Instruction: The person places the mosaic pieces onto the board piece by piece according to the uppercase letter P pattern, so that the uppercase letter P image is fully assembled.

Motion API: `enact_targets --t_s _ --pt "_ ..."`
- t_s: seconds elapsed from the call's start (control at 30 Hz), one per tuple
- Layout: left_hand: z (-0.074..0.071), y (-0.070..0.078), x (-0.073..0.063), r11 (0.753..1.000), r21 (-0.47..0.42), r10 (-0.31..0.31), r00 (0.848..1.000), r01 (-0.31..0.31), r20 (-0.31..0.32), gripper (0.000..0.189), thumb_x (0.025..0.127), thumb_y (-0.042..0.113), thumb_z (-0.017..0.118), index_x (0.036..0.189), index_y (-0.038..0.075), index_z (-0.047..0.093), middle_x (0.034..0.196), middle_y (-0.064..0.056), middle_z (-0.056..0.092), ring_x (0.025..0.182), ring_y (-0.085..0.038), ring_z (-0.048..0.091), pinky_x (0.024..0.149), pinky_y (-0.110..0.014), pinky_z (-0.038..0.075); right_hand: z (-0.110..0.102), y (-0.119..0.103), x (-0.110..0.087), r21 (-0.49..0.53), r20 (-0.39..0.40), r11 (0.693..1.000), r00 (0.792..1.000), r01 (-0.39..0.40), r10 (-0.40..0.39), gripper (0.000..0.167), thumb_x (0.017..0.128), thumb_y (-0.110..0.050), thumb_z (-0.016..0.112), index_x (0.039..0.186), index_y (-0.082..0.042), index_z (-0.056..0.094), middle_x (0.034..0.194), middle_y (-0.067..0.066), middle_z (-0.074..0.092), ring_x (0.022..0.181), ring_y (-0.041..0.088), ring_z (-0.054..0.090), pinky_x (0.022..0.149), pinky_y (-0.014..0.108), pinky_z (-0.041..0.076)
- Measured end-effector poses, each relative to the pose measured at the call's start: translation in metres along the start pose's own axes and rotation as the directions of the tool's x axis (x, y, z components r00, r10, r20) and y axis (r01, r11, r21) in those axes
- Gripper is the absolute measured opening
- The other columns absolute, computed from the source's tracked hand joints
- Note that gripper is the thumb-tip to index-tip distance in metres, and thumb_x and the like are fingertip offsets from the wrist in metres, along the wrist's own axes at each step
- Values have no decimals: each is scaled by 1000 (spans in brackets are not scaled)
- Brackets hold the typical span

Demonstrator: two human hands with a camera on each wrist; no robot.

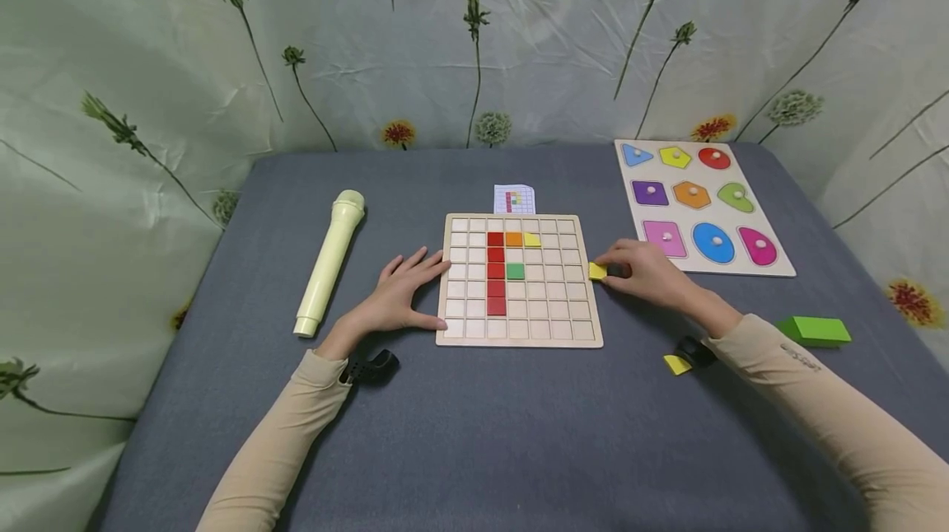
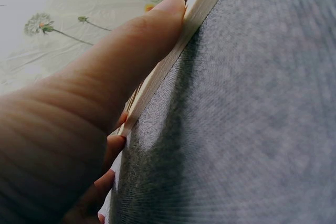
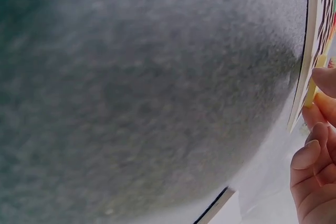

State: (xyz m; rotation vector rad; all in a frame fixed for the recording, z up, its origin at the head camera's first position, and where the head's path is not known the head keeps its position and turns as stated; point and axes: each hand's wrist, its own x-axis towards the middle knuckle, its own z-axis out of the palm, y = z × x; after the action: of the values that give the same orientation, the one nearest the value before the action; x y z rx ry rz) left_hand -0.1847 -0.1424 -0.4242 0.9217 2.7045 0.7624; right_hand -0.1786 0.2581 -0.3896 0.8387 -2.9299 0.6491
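Note:
A wooden grid board (image 1: 549, 311) lies mid-table. A column of several red tiles (image 1: 496, 271) sits in its cells, with an orange tile (image 1: 514, 240), a yellow tile (image 1: 532, 240) and a green tile (image 1: 515, 271) to the right of the column. My left hand (image 1: 396, 295) rests spread at the board's left edge, thumb and fingertips touching the rim. Between thumb and fingers, my right hand (image 1: 645, 273) pinches another yellow tile (image 1: 596, 271) at the board's right edge; the right wrist view shows this tile (image 3: 311, 92) edge-on.
Behind the board lies a small pattern card (image 1: 515, 199). A pale yellow tube (image 1: 329, 264) is on the left. At the back right is a shape puzzle board (image 1: 700, 223). A green block (image 1: 817, 332) and a loose yellow piece (image 1: 677, 365) lie near my right forearm.

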Motion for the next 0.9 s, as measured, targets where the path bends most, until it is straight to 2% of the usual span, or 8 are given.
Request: enact_targets --t_s 0.23,0.47,0.7,0.9 --pt "1 -1 0 1000 3 -1 1000 1 -5 95 70 42 79 148 15 32 157 -9 25 147 -33 12 114 -58 2 3 -6 10 11 -14 1000 1000 12 -12 25 78 -5 72 103 -1 71 92 11 67 71 16 52 61 21 41" --pt "1 -2 0 1000 1 4 1000 -4 -4 95 70 42 79 148 15 32 157 -9 25 147 -34 12 113 -59 2 8 -10 21 11 11 1000 1000 22 -22 27 79 -9 72 105 -1 70 94 12 66 72 15 51 62 22 39" --pt "2 -2 0 1000 7 4 1000 -4 -5 95 70 43 79 148 15 32 157 -9 25 147 -33 13 114 -59 2 15 -13 31 30 -6 997 997 76 -75 26 79 -8 71 103 1 71 94 12 66 68 13 48 59 20 35" --pt "1 -1 0 1000 2 3 1000 -3 -8 95 69 43 79 147 14 32 156 -9 26 147 -34 13 113 -59 3 19 -18 41 36 -7 995 996 89 -88 24 80 -6 70 103 0 71 94 11 66 68 11 48 60 20 37"
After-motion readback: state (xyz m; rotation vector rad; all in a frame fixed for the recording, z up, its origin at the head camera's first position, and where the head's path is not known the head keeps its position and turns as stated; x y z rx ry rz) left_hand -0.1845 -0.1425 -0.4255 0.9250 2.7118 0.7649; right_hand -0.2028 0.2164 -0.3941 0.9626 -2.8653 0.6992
